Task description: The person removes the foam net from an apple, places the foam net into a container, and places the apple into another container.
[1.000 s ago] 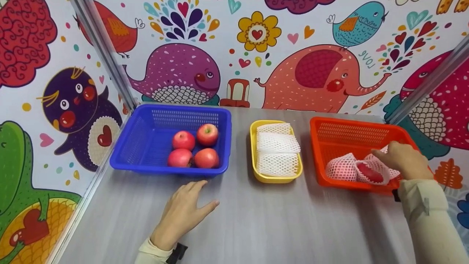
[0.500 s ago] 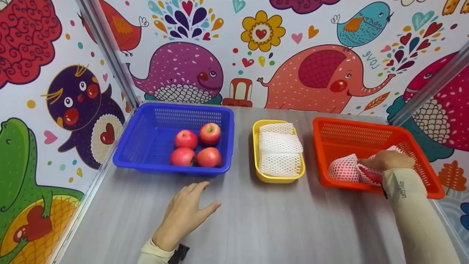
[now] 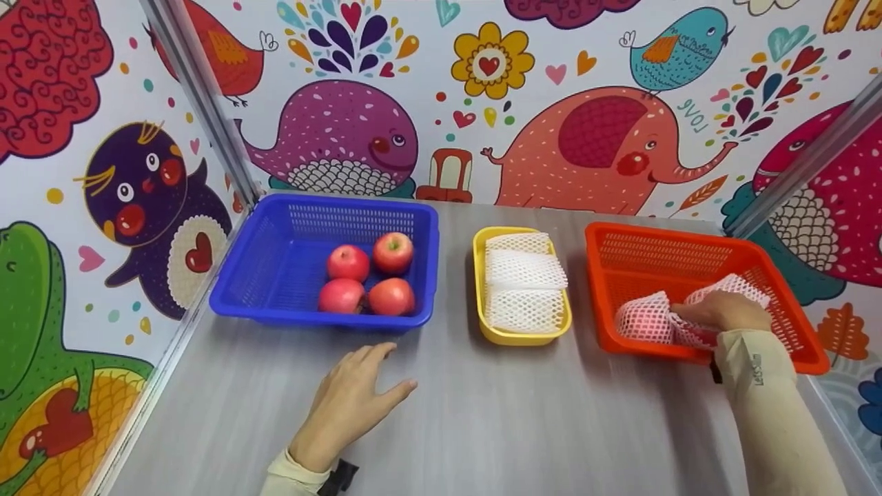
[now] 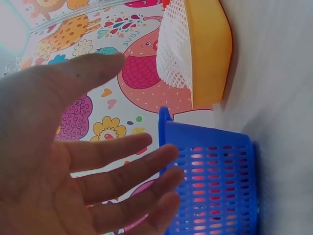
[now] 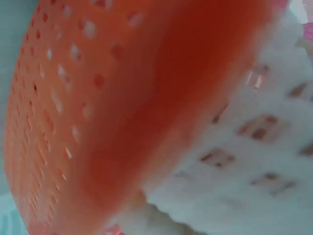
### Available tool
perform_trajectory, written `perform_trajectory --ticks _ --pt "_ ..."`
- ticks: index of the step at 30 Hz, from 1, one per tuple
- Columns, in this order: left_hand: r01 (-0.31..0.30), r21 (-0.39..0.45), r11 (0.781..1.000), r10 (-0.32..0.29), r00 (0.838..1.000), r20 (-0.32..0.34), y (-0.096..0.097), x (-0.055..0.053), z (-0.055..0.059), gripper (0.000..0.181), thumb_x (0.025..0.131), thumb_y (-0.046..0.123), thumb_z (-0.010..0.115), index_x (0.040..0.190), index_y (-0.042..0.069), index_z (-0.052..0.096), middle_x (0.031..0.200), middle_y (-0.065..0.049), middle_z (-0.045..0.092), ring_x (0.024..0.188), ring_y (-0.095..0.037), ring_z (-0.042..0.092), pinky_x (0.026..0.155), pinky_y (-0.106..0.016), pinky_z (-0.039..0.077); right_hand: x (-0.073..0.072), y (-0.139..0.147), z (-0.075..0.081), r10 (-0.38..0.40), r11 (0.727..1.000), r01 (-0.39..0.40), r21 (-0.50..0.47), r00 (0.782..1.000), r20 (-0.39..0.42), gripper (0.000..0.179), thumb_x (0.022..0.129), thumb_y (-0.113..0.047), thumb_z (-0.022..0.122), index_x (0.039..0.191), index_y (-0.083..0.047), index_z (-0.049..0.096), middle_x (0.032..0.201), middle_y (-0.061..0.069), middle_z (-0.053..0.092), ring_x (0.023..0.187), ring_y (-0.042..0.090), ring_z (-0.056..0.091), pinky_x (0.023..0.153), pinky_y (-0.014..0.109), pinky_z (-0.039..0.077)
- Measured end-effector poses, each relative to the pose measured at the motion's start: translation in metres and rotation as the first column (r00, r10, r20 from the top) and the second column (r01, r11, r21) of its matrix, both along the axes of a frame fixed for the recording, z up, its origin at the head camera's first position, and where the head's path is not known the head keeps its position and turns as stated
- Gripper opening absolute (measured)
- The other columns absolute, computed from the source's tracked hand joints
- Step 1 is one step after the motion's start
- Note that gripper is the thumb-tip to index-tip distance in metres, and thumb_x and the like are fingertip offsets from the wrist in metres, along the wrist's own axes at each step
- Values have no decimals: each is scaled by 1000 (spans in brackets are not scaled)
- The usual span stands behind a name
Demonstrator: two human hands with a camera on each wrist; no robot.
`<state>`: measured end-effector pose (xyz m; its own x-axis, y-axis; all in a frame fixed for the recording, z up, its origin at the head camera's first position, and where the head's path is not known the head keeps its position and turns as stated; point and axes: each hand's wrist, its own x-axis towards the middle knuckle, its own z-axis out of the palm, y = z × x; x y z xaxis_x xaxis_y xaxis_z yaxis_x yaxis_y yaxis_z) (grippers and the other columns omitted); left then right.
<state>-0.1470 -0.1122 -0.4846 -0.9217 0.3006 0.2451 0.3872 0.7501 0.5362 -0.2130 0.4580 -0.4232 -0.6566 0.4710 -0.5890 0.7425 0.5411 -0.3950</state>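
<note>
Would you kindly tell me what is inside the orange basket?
The orange basket holds reddish fruit in white nets, left of and beyond the right hand. The hand partly covers them, so their exact number cannot be told.

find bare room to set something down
Free: grey table before the yellow plastic tub, between left hand and right sleeve; left half of the blue plastic basket. Crowded: front of the orange plastic basket, with netted red fruit and right hand.
</note>
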Motion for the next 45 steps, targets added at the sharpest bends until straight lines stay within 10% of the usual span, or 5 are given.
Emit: perform_trajectory --ticks 5,15,25,38,45 --pt "3 0 1000 -3 1000 -7 0 1 0 57 84 45 78 123 6 66 110 -5 69 103 -28 64 84 -49 51 2 8 5 167 983 -165 82 986 -18 117 69 -70 78 144 10 36 128 27 50 109 44 46 83 54 51" --pt "0 -3 1000 0 999 -32 0 1 2 54 84 42 78 122 6 66 109 -5 69 102 -28 64 84 -49 52 7 -28 43 532 794 -412 448 828 -181 112 74 -75 70 124 20 39 99 32 58 82 42 58 75 64 52" --pt "8 -1 1000 -8 998 -56 2 1 2 52 84 41 79 120 5 67 107 -4 69 99 -27 65 82 -48 52 36 -109 47 768 638 -505 581 474 -432 96 74 -66 78 132 4 49 114 20 54 96 35 55 71 53 57" --pt "29 -12 1000 -29 999 -24 5 1 4 52 86 43 77 121 6 67 110 -5 69 101 -27 64 83 -48 52 56 -190 -6 905 290 -678 675 -36 -425 83 70 -55 85 131 -7 58 119 4 56 102 14 55 80 33 57" --pt "36 -15 999 -36 999 -10 9 0 3 52 86 44 76 121 6 67 110 -4 68 101 -26 64 83 -48 52 63 -223 -59 874 200 -741 641 -161 -459 81 66 -50 87 129 -7 58 119 3 54 103 13 54 84 30 53"
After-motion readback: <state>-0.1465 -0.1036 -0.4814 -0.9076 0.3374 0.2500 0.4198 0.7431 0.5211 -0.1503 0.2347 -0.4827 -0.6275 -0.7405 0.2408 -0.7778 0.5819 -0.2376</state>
